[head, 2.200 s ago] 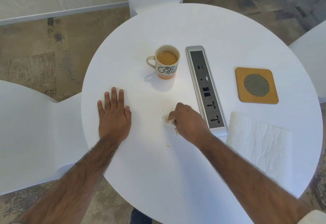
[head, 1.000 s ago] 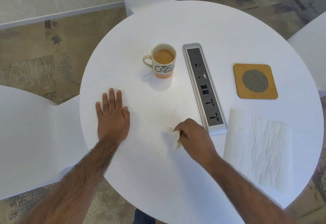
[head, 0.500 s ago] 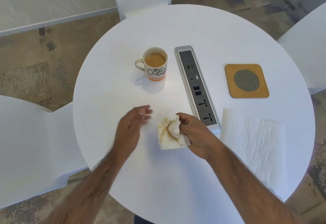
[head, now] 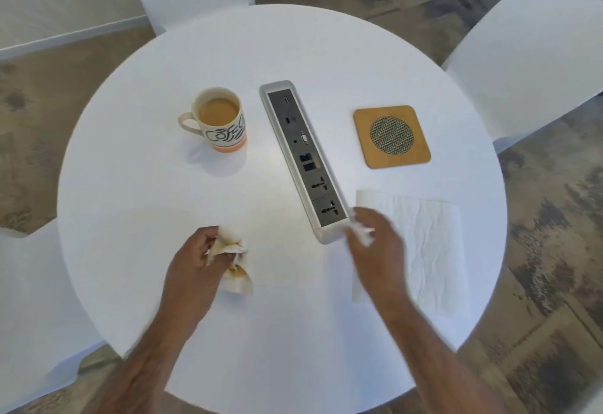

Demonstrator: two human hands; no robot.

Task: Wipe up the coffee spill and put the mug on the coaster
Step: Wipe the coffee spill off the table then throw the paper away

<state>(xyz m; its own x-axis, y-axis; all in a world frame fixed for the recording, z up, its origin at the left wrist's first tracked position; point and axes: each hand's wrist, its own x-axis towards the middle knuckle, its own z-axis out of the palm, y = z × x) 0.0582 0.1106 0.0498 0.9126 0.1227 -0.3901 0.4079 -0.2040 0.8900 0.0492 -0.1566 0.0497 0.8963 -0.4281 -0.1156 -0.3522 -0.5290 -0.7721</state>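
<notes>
1. A round white table (head: 293,55) is seen from above. The gray power strip (head: 305,159) set in the middle of the table is used as the landmark.
2. The mug (head: 220,120) is found to the left of the strip, near its far end. It is stood upright w/ light brown coffee inside, and its handle is turned to the left, away from the strip.
3. The coaster (head: 391,136) is laid flat to the right of the strip, well apart from the mug. It is a brown square w/ a round mesh middle. Nothing is set on it.
4. A dirty paper wad (head: 233,262), marked w/ brown stains, is held to the left of the strip's near end. It is pinched by the left hand (head: 195,267), w/ the fingers curled tight around its top.
5. A clean paper towel sheet (head: 430,244) is spread flat to the right of the strip's near end.
6. The right hand (head: 378,250) is seen just beside the strip's near end, over the left edge of the clean sheet. It is blurred. A bit of white paper seems to be pinched at the fingertips, but it can't be told for sure.
7. White chairs (head: 528,38) are placed around the table.
</notes>
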